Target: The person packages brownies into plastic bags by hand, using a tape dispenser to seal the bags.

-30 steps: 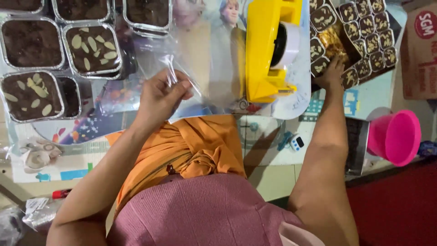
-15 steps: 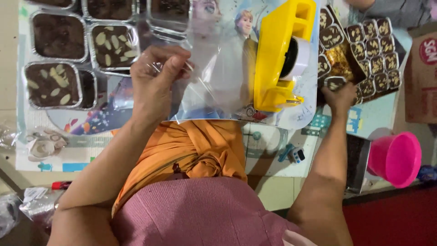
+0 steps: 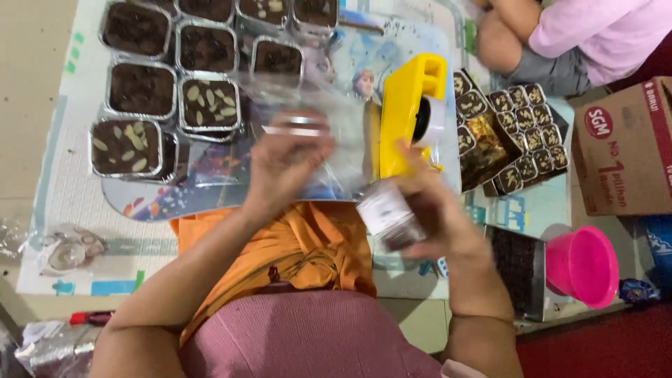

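At centre frame, the left hand [image 3: 283, 164] pinches the top edge of a clear bag [image 3: 329, 133], fingers clamped on it. Just right and lower, the right hand [image 3: 427, 217] grips a small foil cake cup [image 3: 388, 215], fingers closed around it. A yellow tape dispenser [image 3: 406, 112] stands behind; brownie trays [image 3: 140, 91] fill the upper left.

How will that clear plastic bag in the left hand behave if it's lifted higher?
The clear plastic bag is probably floppy: it hangs loose and rumpled from the left hand. It looks thin and see-through, so likely very light. Its glossy film may slip unless pinched.
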